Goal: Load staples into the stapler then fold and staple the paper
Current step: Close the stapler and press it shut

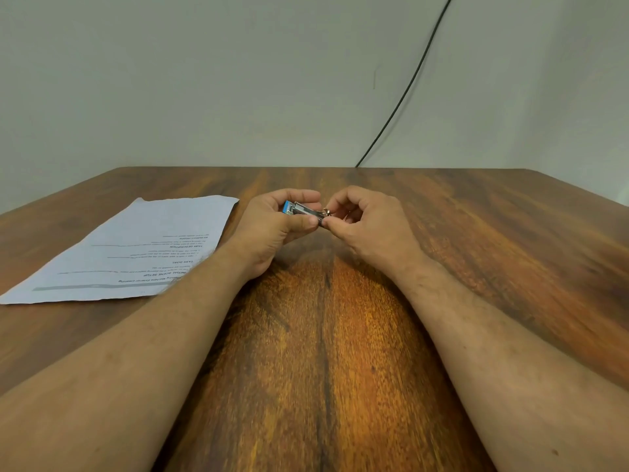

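Note:
A small stapler [301, 210] with a blue end and a metal body is held above the middle of the wooden table [476, 233]. My left hand [272, 229] grips it, thumb on the near side and fingers over the far side. My right hand [364, 223] pinches the metal part at the stapler's right end between thumb and forefinger. Whether staples lie between those fingers is too small to tell. A printed sheet of paper [136, 247] lies flat on the table to the left, partly under my left forearm.
A black cable [408, 83] runs down the pale wall behind the table's far edge. Both my forearms stretch across the table's near half.

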